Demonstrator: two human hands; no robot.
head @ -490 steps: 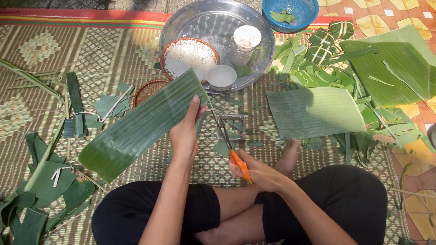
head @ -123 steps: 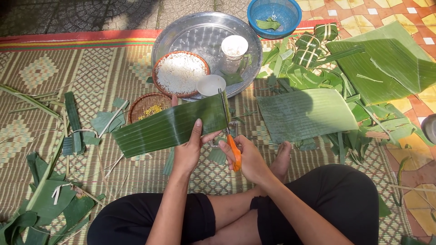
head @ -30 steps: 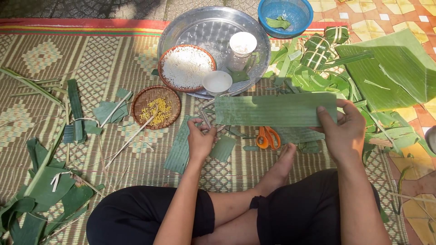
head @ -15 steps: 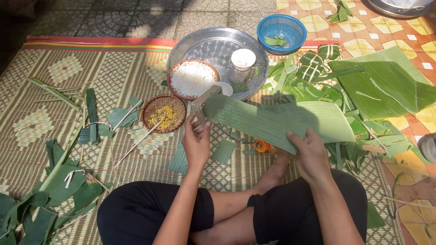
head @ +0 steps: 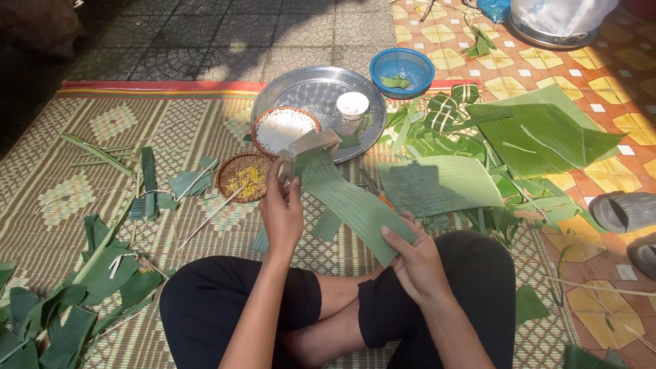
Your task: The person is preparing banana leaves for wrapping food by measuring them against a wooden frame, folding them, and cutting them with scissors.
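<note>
while both hands grasp it, banana leaf strip (head: 348, 201) runs ten to four o'clock above the lap: left hand (head: 282, 208) pinching far end, right hand (head: 415, 258) gripping near end.

Bright daylight falls from the upper right, washing the tiled floor (head: 615, 75) and the woven mat (head: 102, 137) in warm light. The mat's far left corner sits in deep shade. Hard-edged shadows lie on the cut banana leaf (head: 437, 184). The metal tray (head: 321, 85) shows mild glare. Focus is sharp throughout, with slight stretching at the edges.
</note>
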